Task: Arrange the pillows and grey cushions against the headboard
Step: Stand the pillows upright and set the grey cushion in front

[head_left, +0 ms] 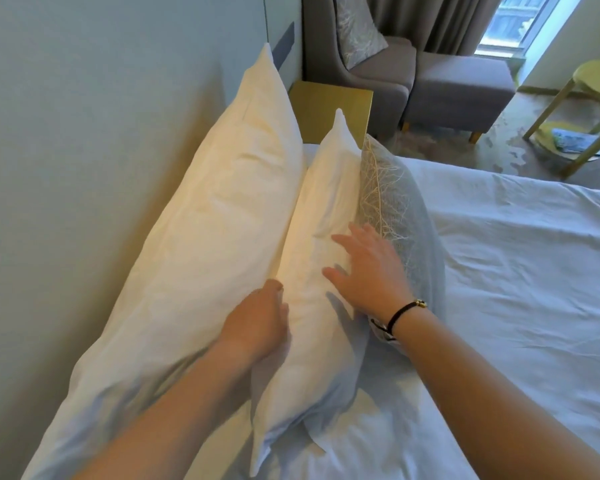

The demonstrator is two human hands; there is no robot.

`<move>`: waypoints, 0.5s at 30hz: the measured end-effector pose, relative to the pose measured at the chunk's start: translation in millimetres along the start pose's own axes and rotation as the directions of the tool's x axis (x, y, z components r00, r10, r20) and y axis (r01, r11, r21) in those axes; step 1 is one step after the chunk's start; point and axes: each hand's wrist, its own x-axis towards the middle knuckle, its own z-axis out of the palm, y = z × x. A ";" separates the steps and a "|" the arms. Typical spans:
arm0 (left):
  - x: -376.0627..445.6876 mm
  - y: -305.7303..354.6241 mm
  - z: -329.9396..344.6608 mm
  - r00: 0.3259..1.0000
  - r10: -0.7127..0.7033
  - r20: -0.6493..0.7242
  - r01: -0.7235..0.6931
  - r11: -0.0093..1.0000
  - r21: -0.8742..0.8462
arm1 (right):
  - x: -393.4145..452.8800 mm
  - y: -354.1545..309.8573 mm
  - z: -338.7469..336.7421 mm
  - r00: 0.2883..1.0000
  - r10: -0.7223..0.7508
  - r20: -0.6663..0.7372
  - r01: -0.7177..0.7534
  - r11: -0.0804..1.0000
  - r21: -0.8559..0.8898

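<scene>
My left hand (257, 320) curls into the seam between the large white pillow (205, 237) leaning on the headboard (84, 133) and the smaller white pillow (323, 202), fingertips hidden; my right hand (368, 271), fingers spread, rests on that pillow's top edge, the grey cushion (395, 202) half-hidden behind it on the bed (516, 271).

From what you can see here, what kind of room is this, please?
Most likely a hotel bedroom. A bed with white pillows stood against a padded headboard, a grey armchair with matching footstool, and heavy curtains by the window.
</scene>
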 end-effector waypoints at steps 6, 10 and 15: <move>127.4 44.6 -11.7 0.986 -0.118 0.115 0.145 0.952 -0.270 | 13.8 74.7 5.3 0.821 0.533 0.203 -0.569 0.745 0.347; 202.1 66.5 -18.7 0.988 -0.128 0.084 0.148 0.934 -0.326 | -5.1 94.2 28.2 0.781 0.567 0.263 -0.596 0.549 0.586; 282.6 93.6 -23.2 0.991 -0.128 0.041 0.134 0.909 -0.395 | -15.1 108.0 38.9 0.808 0.538 0.241 -0.554 0.551 0.624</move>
